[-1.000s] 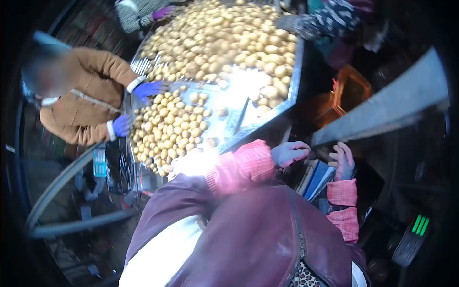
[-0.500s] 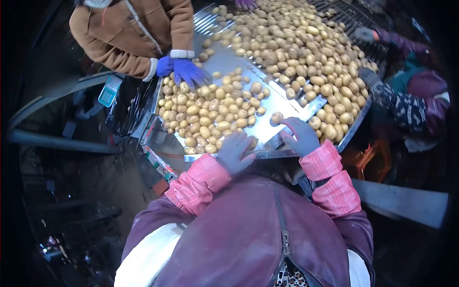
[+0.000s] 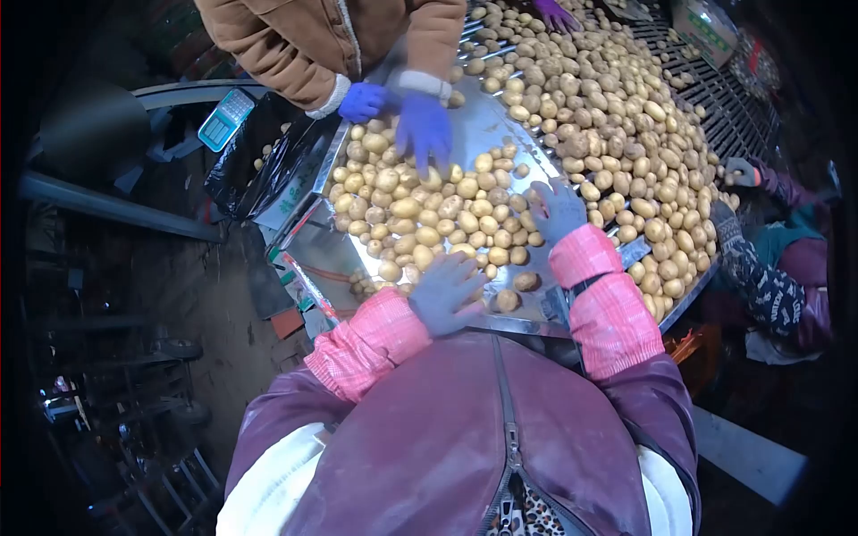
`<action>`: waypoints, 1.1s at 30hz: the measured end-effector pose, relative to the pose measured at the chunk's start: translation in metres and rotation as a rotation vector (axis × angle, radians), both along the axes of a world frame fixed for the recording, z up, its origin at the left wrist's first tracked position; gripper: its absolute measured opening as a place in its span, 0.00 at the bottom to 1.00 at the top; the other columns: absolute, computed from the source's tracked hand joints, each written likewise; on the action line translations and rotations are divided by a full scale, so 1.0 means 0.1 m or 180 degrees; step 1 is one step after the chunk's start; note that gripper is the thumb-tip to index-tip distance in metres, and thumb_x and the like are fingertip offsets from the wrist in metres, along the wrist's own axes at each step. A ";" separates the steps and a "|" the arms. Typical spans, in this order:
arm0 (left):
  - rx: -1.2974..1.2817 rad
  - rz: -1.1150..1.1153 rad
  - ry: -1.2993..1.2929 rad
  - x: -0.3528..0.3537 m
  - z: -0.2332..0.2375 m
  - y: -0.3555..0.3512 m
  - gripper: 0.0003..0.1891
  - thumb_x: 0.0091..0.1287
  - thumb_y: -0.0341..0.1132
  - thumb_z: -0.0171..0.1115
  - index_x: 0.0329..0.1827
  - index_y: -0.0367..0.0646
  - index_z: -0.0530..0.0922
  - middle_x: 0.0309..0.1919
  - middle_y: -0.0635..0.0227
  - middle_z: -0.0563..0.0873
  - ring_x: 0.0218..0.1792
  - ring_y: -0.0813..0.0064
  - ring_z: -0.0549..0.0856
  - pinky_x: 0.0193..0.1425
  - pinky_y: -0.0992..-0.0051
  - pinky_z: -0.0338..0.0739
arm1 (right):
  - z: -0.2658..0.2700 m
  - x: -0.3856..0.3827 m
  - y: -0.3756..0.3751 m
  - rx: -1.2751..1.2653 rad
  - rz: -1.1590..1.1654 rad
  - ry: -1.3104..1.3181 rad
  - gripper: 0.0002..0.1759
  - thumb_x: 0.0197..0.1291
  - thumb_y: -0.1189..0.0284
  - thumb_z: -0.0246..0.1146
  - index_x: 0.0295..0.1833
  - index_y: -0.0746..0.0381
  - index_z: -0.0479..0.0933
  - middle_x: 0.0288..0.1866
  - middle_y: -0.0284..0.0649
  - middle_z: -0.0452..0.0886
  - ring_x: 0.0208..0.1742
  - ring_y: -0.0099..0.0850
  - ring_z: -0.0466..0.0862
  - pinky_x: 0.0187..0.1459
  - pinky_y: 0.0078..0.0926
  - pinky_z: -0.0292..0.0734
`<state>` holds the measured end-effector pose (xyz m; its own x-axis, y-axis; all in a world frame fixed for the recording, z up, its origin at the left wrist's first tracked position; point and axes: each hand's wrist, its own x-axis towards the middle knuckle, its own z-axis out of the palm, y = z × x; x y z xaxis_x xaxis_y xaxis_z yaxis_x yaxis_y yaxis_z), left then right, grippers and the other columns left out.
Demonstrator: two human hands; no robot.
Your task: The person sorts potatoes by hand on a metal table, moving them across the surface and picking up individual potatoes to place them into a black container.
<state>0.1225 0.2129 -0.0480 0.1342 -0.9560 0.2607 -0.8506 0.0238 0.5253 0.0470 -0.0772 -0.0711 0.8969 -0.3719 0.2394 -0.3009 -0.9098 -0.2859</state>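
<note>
Potatoes (image 3: 420, 210) lie in a loose group on a metal tray (image 3: 487, 121). At the near edge of this group is my left hand (image 3: 447, 293), gloved in grey, its fingers spread against the potatoes. My right hand (image 3: 559, 212), in the same kind of glove, is at the group's right side with its fingers apart, beside the potatoes. Two potatoes (image 3: 508, 300) lie between my hands near the front edge. A larger heap of potatoes (image 3: 617, 125) fills the right and far side.
Across the tray a co-worker in a brown jacket (image 3: 304, 54) has blue gloves among the potatoes. Other gloved hands (image 3: 556, 13) (image 3: 742, 171) reach in at the far side and right. A teal-framed scale (image 3: 226, 120) and a black bag (image 3: 259, 170) are at the left.
My right hand has moved up and left to the potato group, and my left fingers are spread wider. The potatoes between my hands have shifted. The camera view has turned.
</note>
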 end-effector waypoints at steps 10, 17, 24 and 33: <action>-0.0409 0.2321 -0.1095 1.36 -0.25 0.03 0.34 0.60 0.52 0.65 0.66 0.40 0.71 0.63 0.46 0.73 0.64 0.43 0.70 0.68 0.45 0.63 | -0.32 0.21 -0.18 0.0135 -0.0039 0.0426 0.21 0.53 0.69 0.62 0.56 0.48 0.76 0.48 0.43 0.77 0.51 0.49 0.77 0.55 0.46 0.73; 0.1273 0.2477 -0.0943 1.51 -0.25 -0.20 0.33 0.63 0.57 0.59 0.68 0.50 0.70 0.65 0.53 0.71 0.67 0.50 0.69 0.69 0.44 0.61 | -0.33 0.17 -0.19 0.0209 0.0032 0.0353 0.22 0.53 0.69 0.62 0.57 0.48 0.75 0.50 0.43 0.76 0.54 0.48 0.77 0.57 0.45 0.72; 0.0920 0.2152 -0.0635 1.11 -0.29 0.16 0.23 0.66 0.49 0.56 0.62 0.53 0.74 0.56 0.64 0.78 0.54 0.57 0.78 0.56 0.50 0.72 | -0.36 0.19 -0.24 0.0251 0.0088 0.0550 0.24 0.50 0.69 0.64 0.57 0.48 0.75 0.51 0.46 0.76 0.55 0.48 0.76 0.58 0.45 0.72; 0.0984 0.2387 -0.0601 0.88 -0.29 0.55 0.18 0.66 0.44 0.61 0.54 0.47 0.77 0.44 0.60 0.84 0.46 0.55 0.83 0.50 0.56 0.76 | 0.05 -0.04 -0.13 0.0769 0.0228 0.0233 0.25 0.46 0.68 0.69 0.54 0.51 0.77 0.50 0.46 0.76 0.54 0.49 0.77 0.57 0.44 0.73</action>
<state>0.2102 0.2675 -0.0769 0.7444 -0.6625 0.0831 -0.6578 -0.7062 0.2620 0.0428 -0.0897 -0.0660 0.9347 -0.3452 0.0850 -0.2659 -0.8375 -0.4774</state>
